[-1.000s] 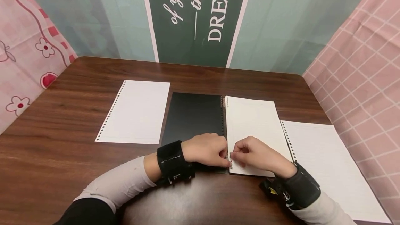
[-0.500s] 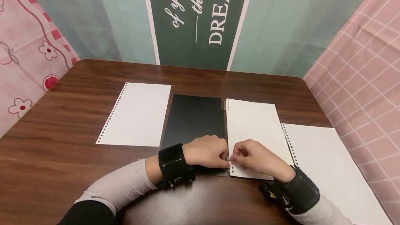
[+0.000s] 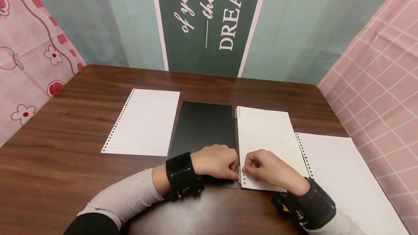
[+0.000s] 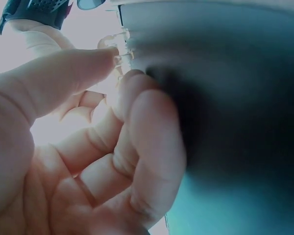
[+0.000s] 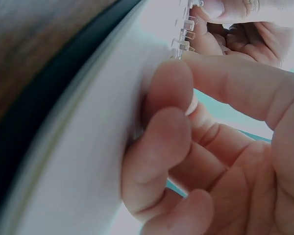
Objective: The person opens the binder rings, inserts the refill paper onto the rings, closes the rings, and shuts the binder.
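Note:
A loose-leaf binder lies open, its black cover point(image 3: 205, 122) on the left and a stack of white hole-punched pages point(image 3: 266, 126) on the right. Clear plastic rings point(image 5: 181, 45) run along the spine between them. Near the spine's lower end, my left hand point(image 3: 215, 161) pinches the rings between thumb and curled index finger, over the black cover. Just opposite, my right hand point(image 3: 271, 168) pinches at the rings by the pages' punched edge, its other fingers curled over the paper. The exact contact of the right fingertips is partly hidden.
One loose punched sheet point(image 3: 142, 122) lies left of the binder. Another punched sheet point(image 3: 346, 169) is on the right, partly under the right forearm. All rest on a brown wooden table point(image 3: 65, 119), with printed cloth hanging behind and at both sides.
Both hands stay at the spine's lower end. My left fingertips have drawn slightly left from the page edge, so more of the clear rings shows between the hands. The head view has shifted a little.

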`<state>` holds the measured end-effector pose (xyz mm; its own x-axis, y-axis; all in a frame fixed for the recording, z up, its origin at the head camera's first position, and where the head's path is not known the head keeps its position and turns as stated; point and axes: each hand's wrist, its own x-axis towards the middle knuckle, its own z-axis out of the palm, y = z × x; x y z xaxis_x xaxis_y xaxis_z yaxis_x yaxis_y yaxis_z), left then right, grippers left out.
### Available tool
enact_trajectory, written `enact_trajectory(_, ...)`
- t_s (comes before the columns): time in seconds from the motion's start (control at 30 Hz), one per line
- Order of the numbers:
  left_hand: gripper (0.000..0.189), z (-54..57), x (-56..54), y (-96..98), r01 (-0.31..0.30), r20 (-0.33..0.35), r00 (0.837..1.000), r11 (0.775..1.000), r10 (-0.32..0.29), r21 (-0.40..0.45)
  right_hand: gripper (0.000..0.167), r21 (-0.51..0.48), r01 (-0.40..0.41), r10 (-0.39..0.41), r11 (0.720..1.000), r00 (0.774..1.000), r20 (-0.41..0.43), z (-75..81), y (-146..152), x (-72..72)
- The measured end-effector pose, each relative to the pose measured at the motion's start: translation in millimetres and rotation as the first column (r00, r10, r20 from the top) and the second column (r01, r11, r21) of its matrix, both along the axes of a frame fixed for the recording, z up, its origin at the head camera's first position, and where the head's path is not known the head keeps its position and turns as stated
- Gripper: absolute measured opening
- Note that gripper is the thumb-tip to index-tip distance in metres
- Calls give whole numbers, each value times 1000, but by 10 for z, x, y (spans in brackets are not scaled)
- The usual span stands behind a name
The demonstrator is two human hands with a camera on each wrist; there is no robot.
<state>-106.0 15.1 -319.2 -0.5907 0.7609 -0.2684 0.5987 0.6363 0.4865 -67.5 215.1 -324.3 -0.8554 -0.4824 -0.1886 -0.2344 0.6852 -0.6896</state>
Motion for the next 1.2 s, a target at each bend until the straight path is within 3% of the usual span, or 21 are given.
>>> enact_trajectory(0.13, 40, 4, 17, -6, -17, 3, 1000, 1000, 17, 2, 20, 6, 7, -7, 1000, 1000, -5, -12, -6, 10)
enact_trajectory(0.47, 43, -53, 19, -13, 11, -12, 1000, 1000, -10, 29, 21, -13, -3, 3, 1000, 1000, -4, -35, 3, 19)
enact_trajectory(0.7, 42, -27, -5, -29, 3, -29, 1000, 998, -2, 55, 20, -37, -21, 20, 999, 1000, -12, -1, 62, 2)
enact_trajectory(1.0, 34, 43, -66, 25, -9, -57, 998, 988, 19, 155, 16, 31, 55, -51, 998, 994, -101, 123, 240, -45)
enact_trajectory(1.2, 34, 122, -93, 133, -5, -65, 998, 983, 18, 186, 16, 92, 148, -126, 985, 970, -206, 182, 362, -64)
